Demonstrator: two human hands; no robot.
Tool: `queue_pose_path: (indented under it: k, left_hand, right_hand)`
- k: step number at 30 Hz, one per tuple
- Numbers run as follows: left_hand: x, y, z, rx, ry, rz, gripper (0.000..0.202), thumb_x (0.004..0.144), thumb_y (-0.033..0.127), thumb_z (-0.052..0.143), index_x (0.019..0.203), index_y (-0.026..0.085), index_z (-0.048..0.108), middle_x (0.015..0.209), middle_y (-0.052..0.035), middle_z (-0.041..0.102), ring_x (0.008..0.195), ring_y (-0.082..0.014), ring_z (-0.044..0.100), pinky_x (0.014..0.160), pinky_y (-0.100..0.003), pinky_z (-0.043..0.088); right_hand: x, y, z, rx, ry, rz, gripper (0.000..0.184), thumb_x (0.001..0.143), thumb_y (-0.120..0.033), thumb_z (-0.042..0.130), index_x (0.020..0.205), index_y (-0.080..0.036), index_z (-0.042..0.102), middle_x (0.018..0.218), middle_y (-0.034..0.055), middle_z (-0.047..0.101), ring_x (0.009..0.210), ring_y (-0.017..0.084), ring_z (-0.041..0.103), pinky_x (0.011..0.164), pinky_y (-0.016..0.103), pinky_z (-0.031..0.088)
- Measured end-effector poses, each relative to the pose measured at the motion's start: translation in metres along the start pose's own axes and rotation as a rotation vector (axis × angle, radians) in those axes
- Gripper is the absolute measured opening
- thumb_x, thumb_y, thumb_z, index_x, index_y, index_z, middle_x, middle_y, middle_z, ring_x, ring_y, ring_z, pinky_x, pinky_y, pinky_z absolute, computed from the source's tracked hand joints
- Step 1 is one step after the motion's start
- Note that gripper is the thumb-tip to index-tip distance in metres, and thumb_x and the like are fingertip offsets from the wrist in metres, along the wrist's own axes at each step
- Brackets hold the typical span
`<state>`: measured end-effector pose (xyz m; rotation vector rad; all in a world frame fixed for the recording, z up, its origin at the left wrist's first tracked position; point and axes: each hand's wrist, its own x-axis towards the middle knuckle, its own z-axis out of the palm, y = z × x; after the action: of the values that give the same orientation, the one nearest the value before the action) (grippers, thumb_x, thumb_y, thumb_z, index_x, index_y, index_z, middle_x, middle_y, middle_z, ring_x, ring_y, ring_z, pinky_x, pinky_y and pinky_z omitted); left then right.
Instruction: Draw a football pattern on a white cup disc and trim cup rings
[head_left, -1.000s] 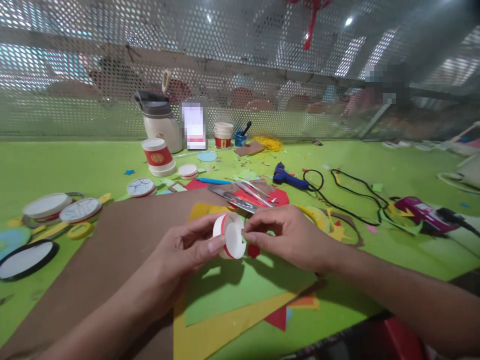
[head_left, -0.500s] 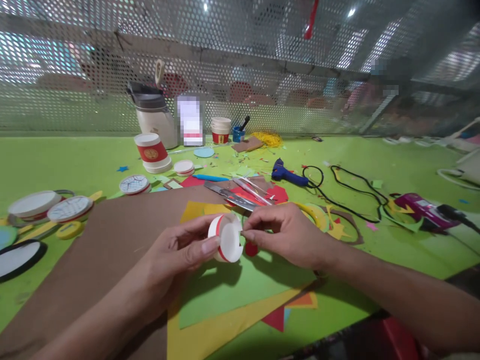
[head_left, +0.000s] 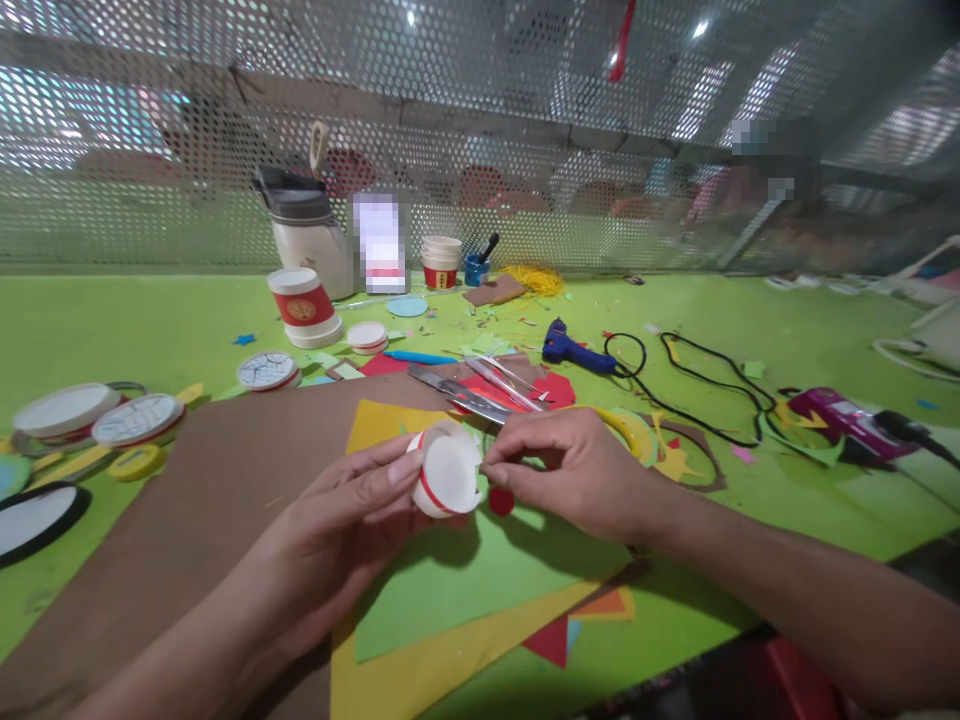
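Note:
My left hand (head_left: 360,510) is closed round a cut-down paper cup (head_left: 451,472), white with a red stripe, its open side tilted toward me and its rim uneven. Just right of the cup, thumb and forefinger of my right hand (head_left: 570,465) pinch together; whatever lies between them is too small to make out. Below both hands lies light green paper (head_left: 480,600) on top of yellow paper (head_left: 405,680). A small red disc (head_left: 501,501) shows between the cup and my right hand.
Brown cardboard (head_left: 247,500) covers the left side. Scissors (head_left: 480,402), a blue glue gun (head_left: 574,348) with a looping black cord, and a purple device (head_left: 855,425) lie beyond. Paper cups (head_left: 304,305), round lids (head_left: 139,418), a kettle (head_left: 311,235) and a phone (head_left: 380,240) stand further back.
The cup has turned in my left hand, its open side now facing me more, and has shifted slightly left. My right hand keeps its pinch in nearly the same place.

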<state>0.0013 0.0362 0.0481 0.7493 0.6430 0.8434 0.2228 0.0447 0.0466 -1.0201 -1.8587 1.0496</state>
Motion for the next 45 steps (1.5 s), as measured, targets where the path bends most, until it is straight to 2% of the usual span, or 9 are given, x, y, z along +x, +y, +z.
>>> queue_pose_path:
  k: [4,9,14,21,28,35,40,43,45]
  left_hand:
    - [0.002,-0.001,-0.001,-0.042,0.051,-0.009,0.027,0.072,0.033,0.092,0.095,0.019,0.086,0.095,-0.0049,0.084,0.082,-0.0193,0.076,0.077,-0.021,0.063]
    - [0.001,-0.001,0.000,-0.051,0.127,-0.015,0.031,0.064,0.034,0.097,0.088,0.016,0.087,0.083,-0.0062,0.083,0.074,-0.0192,0.074,0.070,-0.023,0.065]
    - [0.001,-0.001,0.001,-0.048,0.213,0.012,0.037,0.057,0.033,0.100,0.087,0.016,0.087,0.093,-0.0056,0.084,0.080,-0.0213,0.073,0.069,-0.026,0.066]
    - [0.001,0.000,0.002,-0.064,0.244,-0.036,0.041,0.051,0.031,0.102,0.085,0.016,0.087,0.089,-0.0053,0.083,0.077,-0.0198,0.072,0.068,-0.024,0.065]
    - [0.003,-0.001,0.002,-0.039,0.181,-0.034,0.036,0.058,0.033,0.100,0.087,0.016,0.087,0.089,-0.0057,0.083,0.076,-0.0182,0.072,0.069,-0.022,0.064]
    - [0.001,0.001,0.001,-0.022,0.184,-0.014,0.032,0.062,0.035,0.098,0.085,0.017,0.087,0.084,-0.0061,0.082,0.077,-0.0188,0.072,0.072,-0.022,0.064]
    - [0.003,0.000,-0.003,-0.041,0.196,0.009,0.032,0.063,0.034,0.098,0.090,0.021,0.087,0.095,-0.0036,0.083,0.082,-0.0190,0.073,0.073,-0.024,0.064]
    - [0.002,-0.001,-0.006,-0.031,0.203,0.015,0.031,0.066,0.033,0.096,0.093,0.020,0.086,0.098,-0.0040,0.083,0.083,-0.0193,0.073,0.074,-0.025,0.064]
    - [0.001,-0.001,-0.008,-0.018,0.202,0.017,0.031,0.067,0.032,0.095,0.094,0.020,0.086,0.099,-0.0045,0.082,0.085,-0.0197,0.073,0.075,-0.024,0.063]
  right_hand:
    - [0.000,0.001,0.001,0.024,0.010,-0.037,0.010,0.086,-0.015,0.071,0.081,-0.011,0.079,0.069,0.0025,0.070,0.062,0.011,0.061,0.061,0.022,0.050]
    - [0.001,0.002,0.002,0.000,0.025,-0.073,0.011,0.086,-0.013,0.070,0.080,-0.010,0.079,0.068,0.0036,0.071,0.061,0.012,0.062,0.060,0.022,0.050]
    - [0.000,0.002,0.002,-0.018,0.031,-0.096,0.011,0.086,-0.011,0.070,0.081,-0.009,0.080,0.069,0.0042,0.071,0.062,0.012,0.062,0.061,0.021,0.050]
    - [0.000,0.005,0.003,-0.032,0.041,-0.101,0.011,0.086,-0.012,0.070,0.080,-0.009,0.079,0.069,0.0044,0.072,0.063,0.012,0.063,0.062,0.022,0.051]
    - [-0.002,0.003,0.004,-0.064,0.050,-0.135,0.012,0.086,-0.009,0.068,0.079,-0.010,0.078,0.070,0.0033,0.071,0.064,0.011,0.062,0.063,0.021,0.050]
    - [-0.001,0.004,0.001,-0.063,0.061,-0.068,0.012,0.087,-0.015,0.069,0.079,-0.012,0.078,0.071,0.0039,0.074,0.064,0.013,0.065,0.062,0.023,0.051]
    - [0.001,0.004,-0.011,-0.308,0.114,-0.114,0.015,0.089,-0.013,0.065,0.079,-0.015,0.076,0.073,0.0026,0.074,0.066,0.013,0.065,0.062,0.023,0.050]
    - [0.006,0.011,-0.030,-0.601,0.262,-0.170,0.021,0.090,-0.014,0.062,0.072,-0.018,0.071,0.073,0.0028,0.071,0.066,0.015,0.065,0.066,0.028,0.051]
    - [0.010,0.018,-0.044,-0.689,0.367,-0.167,0.028,0.090,-0.017,0.062,0.062,-0.019,0.064,0.070,0.0048,0.066,0.065,0.018,0.062,0.067,0.033,0.050]
